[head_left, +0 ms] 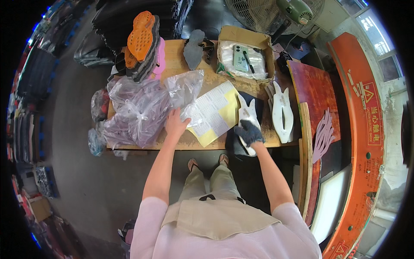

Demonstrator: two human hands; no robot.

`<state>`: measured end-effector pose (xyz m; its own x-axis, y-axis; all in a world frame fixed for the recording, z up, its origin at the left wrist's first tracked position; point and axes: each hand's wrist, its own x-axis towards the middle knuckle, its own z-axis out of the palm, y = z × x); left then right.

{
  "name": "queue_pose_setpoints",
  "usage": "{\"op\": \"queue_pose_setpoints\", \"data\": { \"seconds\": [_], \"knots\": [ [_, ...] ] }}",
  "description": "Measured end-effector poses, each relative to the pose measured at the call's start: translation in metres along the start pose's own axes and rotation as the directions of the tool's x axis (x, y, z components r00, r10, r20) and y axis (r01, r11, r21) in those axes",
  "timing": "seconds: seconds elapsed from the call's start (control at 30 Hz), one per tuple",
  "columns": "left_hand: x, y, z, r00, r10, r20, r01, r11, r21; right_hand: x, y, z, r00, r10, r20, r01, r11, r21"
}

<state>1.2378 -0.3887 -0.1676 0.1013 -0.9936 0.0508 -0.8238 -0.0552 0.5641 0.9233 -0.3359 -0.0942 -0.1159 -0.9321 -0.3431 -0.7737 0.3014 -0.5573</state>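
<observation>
My left hand [176,123], bare, rests with fingers spread on the edge of a clear plastic bag [142,108] and a printed paper sheet [213,111] on the wooden table [202,77]. My right hand [249,132], in a dark glove, grips the near end of a white sole-shaped template [247,114] that lies on a dark piece of material [258,103] at the table's front edge. A yellow sheet [226,118] lies under the printed paper.
More white templates [282,112] lie at the table's right end. A stack of orange and grey soles [142,43] stands at the back left, a grey sole [194,48] beside it, a cardboard box [246,52] holding a phone. A fan [276,13] and orange machine [366,121] stand right.
</observation>
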Motion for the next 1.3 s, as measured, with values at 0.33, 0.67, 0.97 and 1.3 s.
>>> {"op": "queue_pose_setpoints", "data": {
  "seconds": [0.33,0.67,0.97,1.3],
  "knots": [
    [-0.037,0.109,-0.02,0.852,-0.013,0.523,0.516,0.184,-0.836,-0.045,-0.054,0.043,0.941,-0.233,0.244,-0.079,0.549,0.832],
    [-0.035,0.129,-0.068,0.796,-0.068,0.602,0.604,0.021,-0.797,-0.044,-0.073,-0.017,0.972,-0.146,0.183,0.011,0.809,0.587],
    [0.021,0.106,-0.017,0.682,-0.274,0.678,0.508,-0.49,-0.708,-0.065,-0.07,-0.012,0.715,-0.696,0.068,0.662,0.705,0.256],
    [0.153,0.05,-0.136,0.818,0.319,0.478,0.56,-0.253,-0.789,-0.094,0.081,0.002,0.979,-0.126,0.162,0.045,0.902,0.429]
  ]
}}
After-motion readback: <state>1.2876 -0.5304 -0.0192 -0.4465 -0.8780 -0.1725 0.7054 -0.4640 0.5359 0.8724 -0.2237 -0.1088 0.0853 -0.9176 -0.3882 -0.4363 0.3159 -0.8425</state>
